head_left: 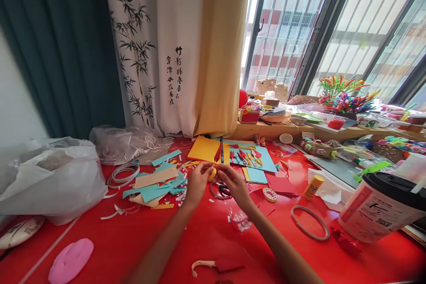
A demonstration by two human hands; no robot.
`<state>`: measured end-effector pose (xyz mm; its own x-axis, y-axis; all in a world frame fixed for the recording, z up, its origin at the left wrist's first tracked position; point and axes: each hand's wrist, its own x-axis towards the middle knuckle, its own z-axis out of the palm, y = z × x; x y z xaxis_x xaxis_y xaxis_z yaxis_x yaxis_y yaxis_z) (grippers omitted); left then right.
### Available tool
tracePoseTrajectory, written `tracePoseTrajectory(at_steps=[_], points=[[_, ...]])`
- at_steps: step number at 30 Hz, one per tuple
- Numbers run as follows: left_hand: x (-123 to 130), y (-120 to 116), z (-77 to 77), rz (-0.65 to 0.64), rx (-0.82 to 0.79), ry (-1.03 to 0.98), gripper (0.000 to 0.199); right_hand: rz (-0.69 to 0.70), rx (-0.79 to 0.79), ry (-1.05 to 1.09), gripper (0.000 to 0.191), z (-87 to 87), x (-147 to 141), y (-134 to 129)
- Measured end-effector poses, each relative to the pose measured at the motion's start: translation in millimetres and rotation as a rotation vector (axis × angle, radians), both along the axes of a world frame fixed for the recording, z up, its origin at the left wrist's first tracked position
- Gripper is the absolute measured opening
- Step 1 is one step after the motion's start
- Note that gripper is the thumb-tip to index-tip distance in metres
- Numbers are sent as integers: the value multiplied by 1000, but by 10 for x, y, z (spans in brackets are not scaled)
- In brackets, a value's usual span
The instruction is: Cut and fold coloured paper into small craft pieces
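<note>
Over the middle of the red table (199, 239), my left hand (199, 183) and my right hand (235, 183) meet at the fingertips. Both pinch a small yellow and red paper piece (213, 173), whose red tip points up. Black-handled scissors (224, 190) lie just below the hands. Behind them are yellow paper sheets (203, 147) and a light blue sheet (266, 161) bearing several small red and yellow paper pieces (256, 156). Near the front edge lies a red paper shape with a curled cream handle (229, 264).
Blue and tan paper scraps (156, 186) lie left, beside a white plastic bag (63, 177). A glue stick (313, 187), a grey ring (310, 222) and a large cup (379, 208) stand or lie right. A pink lump (71, 261) is at front left.
</note>
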<state>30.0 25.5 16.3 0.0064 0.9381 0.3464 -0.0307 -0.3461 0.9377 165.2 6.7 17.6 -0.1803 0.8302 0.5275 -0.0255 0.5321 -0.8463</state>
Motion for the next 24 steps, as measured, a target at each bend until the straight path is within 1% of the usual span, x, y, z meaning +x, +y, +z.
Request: tracePoseTrajectory(at_steps=[3, 5, 9, 11, 13, 17, 20, 24], points=[[6, -43, -7, 118, 27, 13, 18, -75, 157, -135, 23, -10, -5, -34], [13, -89, 15, 161, 52, 50, 17, -151, 228, -225, 23, -12, -8, -58], [48, -182, 74, 131, 75, 84, 19, -256, 269, -273, 17, -20, -8, -84], [72, -204, 86, 97, 68, 49, 21, -289, 262, -252, 14, -28, -1, -78], [95, -208, 83, 59, 55, 3, 22, -301, 218, -202, 14, -36, 7, -63], [124, -205, 60, -4, 34, -62, 22, -249, 120, -96, 14, -49, 11, -33], [134, -213, 47, -11, 40, -103, 23, -212, 83, -70, 13, -54, 9, -17], [156, -227, 35, 22, 53, -132, 24, -210, 71, -87, 12, -61, 9, 0]])
